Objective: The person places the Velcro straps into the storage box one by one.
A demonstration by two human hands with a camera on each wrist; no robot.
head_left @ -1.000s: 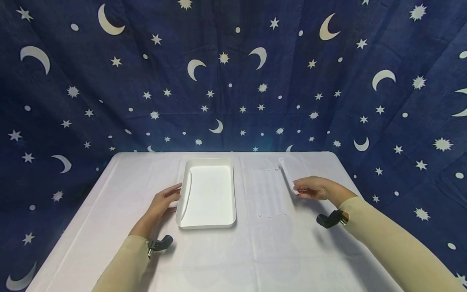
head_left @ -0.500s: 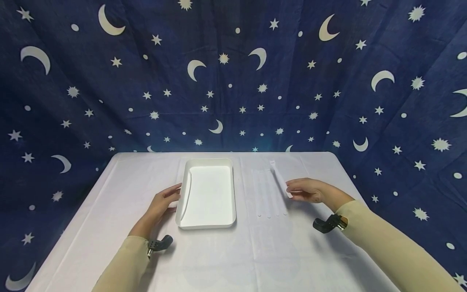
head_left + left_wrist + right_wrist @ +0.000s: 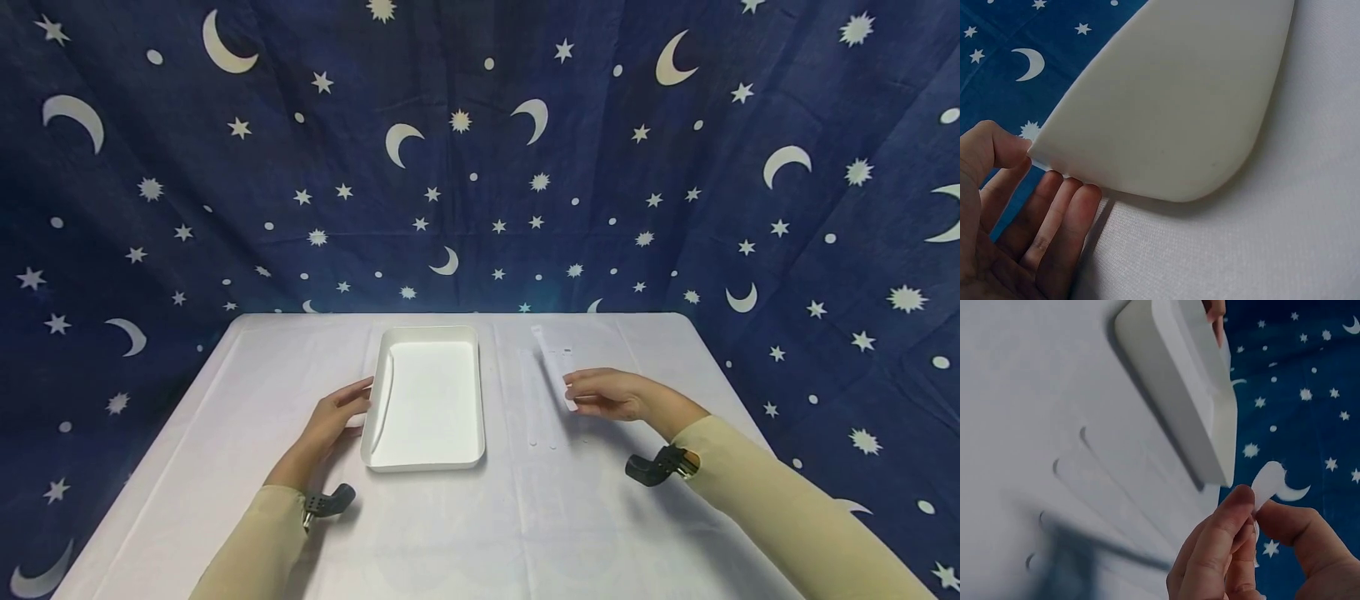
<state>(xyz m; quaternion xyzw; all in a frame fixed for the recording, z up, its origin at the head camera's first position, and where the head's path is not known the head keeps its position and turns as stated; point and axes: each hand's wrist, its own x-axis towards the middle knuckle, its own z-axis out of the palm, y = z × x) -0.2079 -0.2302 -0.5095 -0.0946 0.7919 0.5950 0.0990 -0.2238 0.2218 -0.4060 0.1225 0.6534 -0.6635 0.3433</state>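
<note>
In the head view my right hand (image 3: 609,394) pinches the near end of a long, flat white strip (image 3: 552,367). That strip slants up and away from me, over similar white strips (image 3: 531,404) lying side by side. The right wrist view shows its rounded end (image 3: 1268,481) between thumb and fingertips. On the left stands a shallow white tray (image 3: 482,417) with one curved white strip (image 3: 384,404) along its left inner wall. My left hand (image 3: 334,415) touches the tray's left side from outside, with fingertips (image 3: 1090,192) at the wall's edge in the left wrist view.
A white cloth (image 3: 450,533) covers the table, and several strips lie on it right of the tray, hard to see against the white. A dark blue curtain (image 3: 480,150) with moons and stars hangs behind. Each wrist wears a black camera mount (image 3: 656,467).
My right hand has carried the pinched strip leftward toward the tray, from the right edge of the row to above its middle. My left hand and the tray have stayed in place.
</note>
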